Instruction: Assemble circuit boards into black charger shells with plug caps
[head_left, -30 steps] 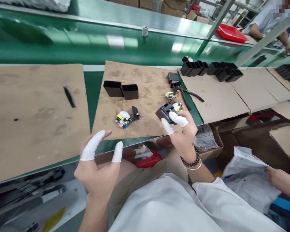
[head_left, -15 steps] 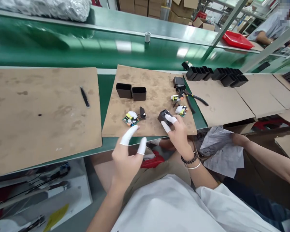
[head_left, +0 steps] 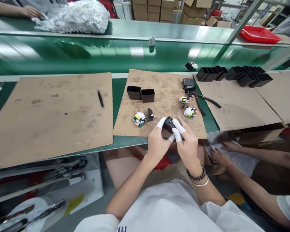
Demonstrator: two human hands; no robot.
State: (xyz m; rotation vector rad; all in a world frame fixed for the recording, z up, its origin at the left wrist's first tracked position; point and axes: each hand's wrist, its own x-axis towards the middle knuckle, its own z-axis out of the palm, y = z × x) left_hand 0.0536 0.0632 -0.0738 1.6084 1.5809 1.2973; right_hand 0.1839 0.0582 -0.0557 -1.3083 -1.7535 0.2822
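A small black plastic case (head_left: 168, 123) is held between both hands over the front part of a stained cardboard sheet (head_left: 125, 124). My left hand (head_left: 157, 140) grips its left side, and my right hand (head_left: 187, 141) closes on its right side; white finger cots cover several fingertips. Left of the hands lies a circuit board (head_left: 139, 119) with a black end piece wired to it. Two open black cases, a left one (head_left: 133, 92) and a right one (head_left: 148, 95), stand behind. On the right lie another circuit board (head_left: 190, 112) and black-handled pliers (head_left: 209, 101).
Several black cases (head_left: 211, 73) stand in rows at the back right. Dark tweezers (head_left: 100, 98) lie on the left cardboard (head_left: 82, 129). A white cylinder (head_left: 151, 41) sits on the ledge. At the right, a co-worker's hands (head_left: 222, 156) touch a plastic bag.
My left hand, spread and apart before, has come right and taken hold of the black case with my right hand. The view has shifted left, and a co-worker's second hand shows.
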